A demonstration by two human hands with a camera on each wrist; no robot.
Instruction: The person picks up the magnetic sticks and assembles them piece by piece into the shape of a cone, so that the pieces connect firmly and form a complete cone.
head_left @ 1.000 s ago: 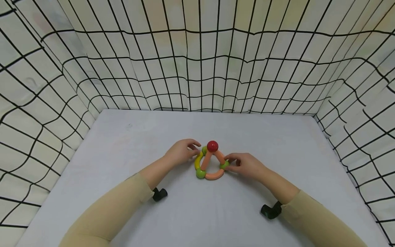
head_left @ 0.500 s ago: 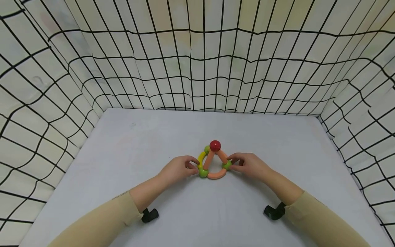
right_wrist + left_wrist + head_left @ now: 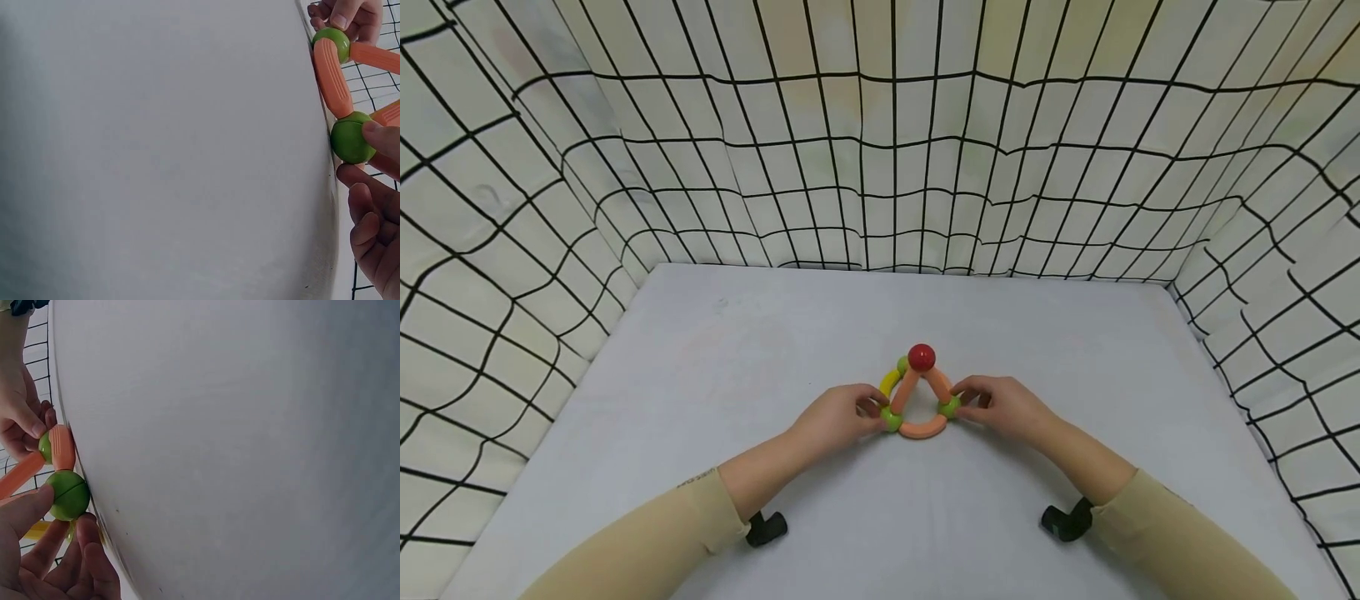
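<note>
A pyramid-shaped toy of balls and rods stands on the table in the head view. A red ball (image 3: 922, 357) tops it, above straight orange rods. Its base has green balls joined by curved rods: an orange curved rod (image 3: 922, 428) at the front and a yellow curved rod (image 3: 890, 382) at the left. My left hand (image 3: 838, 417) pinches the front-left green ball (image 3: 69, 495) between thumb and fingers. On the opposite side, my right hand (image 3: 1003, 406) pinches the right green ball (image 3: 351, 139). Another green ball (image 3: 903, 365) sits at the back, partly hidden by the red one.
A white table (image 3: 775, 325) lies under the toy. White walls with a black grid (image 3: 880, 167) enclose its back and sides. Black wrist devices (image 3: 766, 528) hang below both sleeves.
My left hand has come from the toy's back left, beside the yellow rod, to the front-left green ball and now pinches it. My right hand stays at the right green ball.
</note>
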